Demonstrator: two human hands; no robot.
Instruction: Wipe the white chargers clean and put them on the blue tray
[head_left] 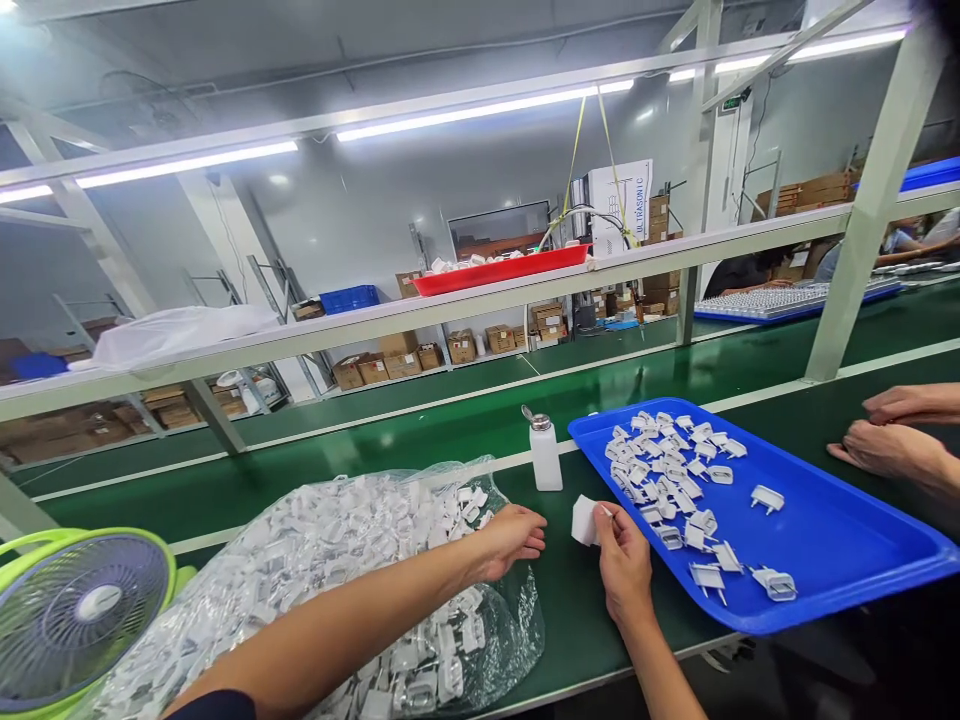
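In my right hand a white plastic plug housing is pinched between thumb and fingers, beside the left edge of the blue tray. My left hand hovers over the right edge of a clear plastic bag, its fingers loosely bent and apart, with nothing visible in them. Many white plastic plug parts fill the bag, and some lie near its mouth. On the blue tray sit several white two-pin plug pieces, mostly toward its left side.
A white pump bottle stands behind my hands on the green bench. A green fan is at far left. Another person's hands are beyond the tray on the right. Above runs a shelf with a red tray.
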